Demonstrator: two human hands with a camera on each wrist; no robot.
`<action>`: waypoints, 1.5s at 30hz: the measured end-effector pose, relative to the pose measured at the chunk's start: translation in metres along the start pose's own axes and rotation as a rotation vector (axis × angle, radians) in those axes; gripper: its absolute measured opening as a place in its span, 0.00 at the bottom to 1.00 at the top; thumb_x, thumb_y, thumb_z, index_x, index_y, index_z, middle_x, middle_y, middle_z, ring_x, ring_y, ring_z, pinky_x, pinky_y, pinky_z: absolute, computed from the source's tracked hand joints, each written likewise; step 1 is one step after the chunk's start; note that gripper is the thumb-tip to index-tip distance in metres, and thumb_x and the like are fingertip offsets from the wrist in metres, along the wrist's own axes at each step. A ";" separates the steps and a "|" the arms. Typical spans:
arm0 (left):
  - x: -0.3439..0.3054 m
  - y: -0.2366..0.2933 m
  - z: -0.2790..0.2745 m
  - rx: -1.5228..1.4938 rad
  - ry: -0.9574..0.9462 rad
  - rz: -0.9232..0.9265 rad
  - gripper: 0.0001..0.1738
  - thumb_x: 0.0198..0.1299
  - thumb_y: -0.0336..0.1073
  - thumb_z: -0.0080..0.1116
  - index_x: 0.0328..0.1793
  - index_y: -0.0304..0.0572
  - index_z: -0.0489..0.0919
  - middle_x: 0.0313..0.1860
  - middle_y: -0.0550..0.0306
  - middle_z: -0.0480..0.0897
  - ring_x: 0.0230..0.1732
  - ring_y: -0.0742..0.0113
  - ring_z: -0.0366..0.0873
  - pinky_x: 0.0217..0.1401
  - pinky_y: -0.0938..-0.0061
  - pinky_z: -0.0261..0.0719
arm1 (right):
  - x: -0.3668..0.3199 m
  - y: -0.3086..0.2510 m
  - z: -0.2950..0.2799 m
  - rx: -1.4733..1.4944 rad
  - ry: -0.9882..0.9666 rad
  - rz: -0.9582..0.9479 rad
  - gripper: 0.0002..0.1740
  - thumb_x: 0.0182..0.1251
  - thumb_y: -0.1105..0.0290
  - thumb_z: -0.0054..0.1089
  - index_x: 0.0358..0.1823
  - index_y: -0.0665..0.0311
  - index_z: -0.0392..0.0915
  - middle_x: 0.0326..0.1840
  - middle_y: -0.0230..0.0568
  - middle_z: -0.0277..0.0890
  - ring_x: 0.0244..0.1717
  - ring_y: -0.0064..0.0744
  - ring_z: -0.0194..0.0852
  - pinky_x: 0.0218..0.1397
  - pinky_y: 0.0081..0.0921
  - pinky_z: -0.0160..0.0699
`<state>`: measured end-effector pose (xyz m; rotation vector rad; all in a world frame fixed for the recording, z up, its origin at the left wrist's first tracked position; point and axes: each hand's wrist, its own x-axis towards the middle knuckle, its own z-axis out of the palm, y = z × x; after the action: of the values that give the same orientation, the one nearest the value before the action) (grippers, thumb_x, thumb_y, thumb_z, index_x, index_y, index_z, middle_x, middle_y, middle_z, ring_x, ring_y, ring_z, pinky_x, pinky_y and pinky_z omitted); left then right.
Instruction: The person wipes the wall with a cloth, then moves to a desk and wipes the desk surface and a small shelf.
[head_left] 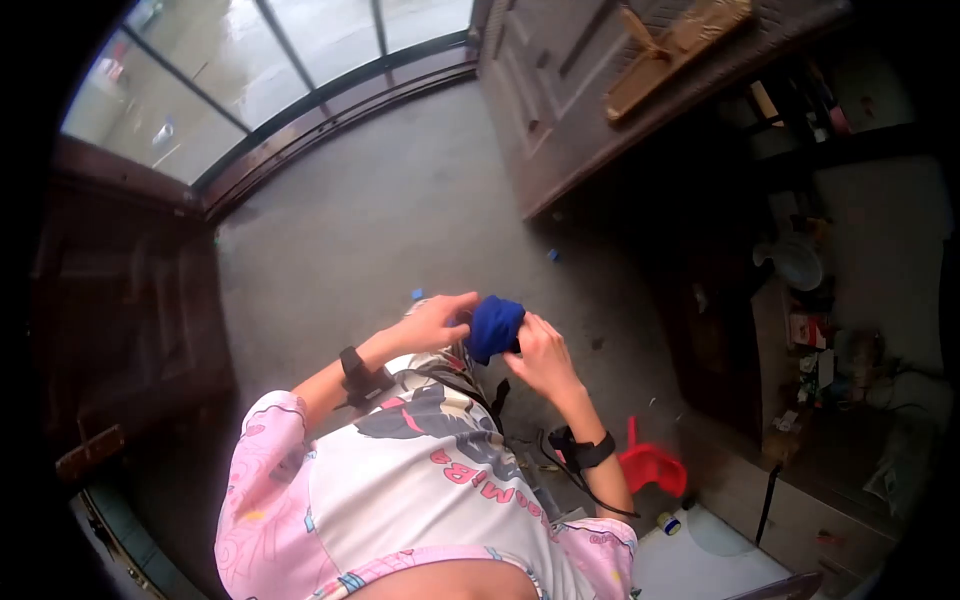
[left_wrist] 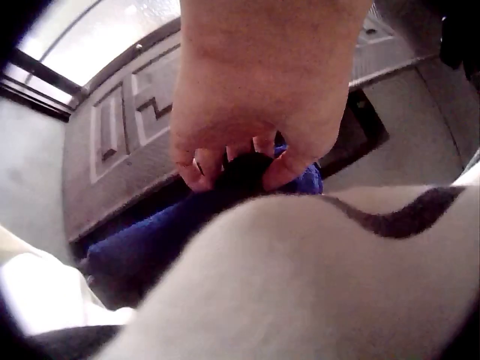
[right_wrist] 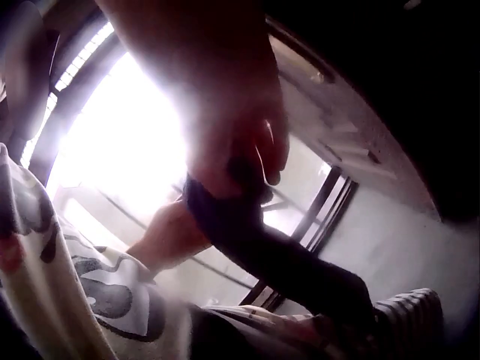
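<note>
A bunched blue cloth [head_left: 494, 328] is held up in front of the person's waist, between both hands. At its left side, the left hand [head_left: 435, 322] grips it with bent fingers and thumb. The right hand [head_left: 545, 358] pinches the cloth's right edge. In the left wrist view the left hand [left_wrist: 262, 97] curls its fingers over dark folds, and a fuzzy blue stretch of the cloth [left_wrist: 142, 236] extends below. Against the bright window, the right wrist view shows the right hand [right_wrist: 225, 127] in shadow, with the dark cloth [right_wrist: 285, 262] trailing down from it.
Grey floor [head_left: 380, 190] spreads ahead, with small blue pieces [head_left: 553, 256] on it. A brown panelled door [head_left: 560, 90] stands at upper right, beside barred glass [head_left: 300, 50]. A red plastic object [head_left: 650, 470] lies right of the right forearm, near cluttered shelves [head_left: 810, 330].
</note>
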<state>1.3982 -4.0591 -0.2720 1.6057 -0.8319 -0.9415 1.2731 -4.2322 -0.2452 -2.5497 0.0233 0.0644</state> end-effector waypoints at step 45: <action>1.118 0.142 0.018 0.751 -0.179 0.413 0.20 0.56 0.29 0.47 0.57 0.39 0.70 0.53 0.45 0.74 0.54 0.47 0.71 0.59 0.61 0.68 | 0.470 0.902 -0.575 -0.349 0.539 0.277 0.24 0.56 0.68 0.54 0.57 0.58 0.67 0.59 0.47 0.65 0.55 0.47 0.67 0.53 0.38 0.73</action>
<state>1.8767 -5.0789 -0.3187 1.8635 -1.7099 -0.4918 1.7384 -5.3027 -0.2938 -2.8115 0.6213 -0.5564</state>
